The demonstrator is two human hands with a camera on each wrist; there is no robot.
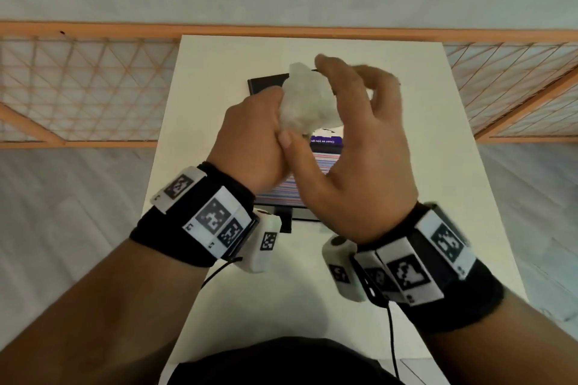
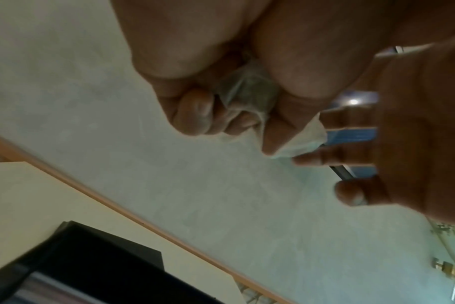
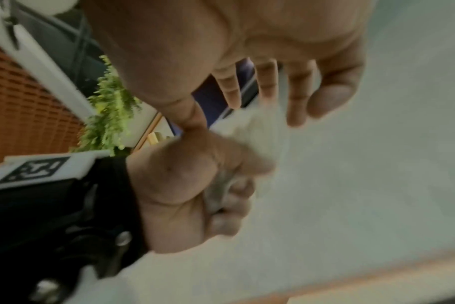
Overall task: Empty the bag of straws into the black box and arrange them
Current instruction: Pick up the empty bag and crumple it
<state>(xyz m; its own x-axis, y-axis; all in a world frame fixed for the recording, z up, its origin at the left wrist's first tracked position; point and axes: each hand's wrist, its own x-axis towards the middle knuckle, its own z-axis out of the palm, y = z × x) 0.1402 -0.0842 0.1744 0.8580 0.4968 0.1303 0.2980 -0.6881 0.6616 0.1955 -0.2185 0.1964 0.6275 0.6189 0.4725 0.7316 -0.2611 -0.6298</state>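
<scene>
A crumpled clear plastic bag [image 1: 308, 100] is held in the air over the black box [image 1: 266, 84]. My left hand [image 1: 250, 140] grips its lower end in a fist; the left wrist view shows plastic [image 2: 247, 92] squeezed between the curled fingers [image 2: 195, 115]. My right hand [image 1: 353, 134] is beside the bag with its fingers spread and loosely bent. The index tip touches the top of the bag and the thumb lies against my left hand. Red, blue and white striped straws [image 1: 316, 162] lie side by side in the box, mostly hidden under my hands.
The box stands mid-way along a narrow white table [image 1: 219, 72], and a purple printed label [image 1: 327, 140] shows inside it. An orange lattice railing [image 1: 93, 87] runs behind and beside the table. Bare tabletop lies to the left, to the right and in front of the box.
</scene>
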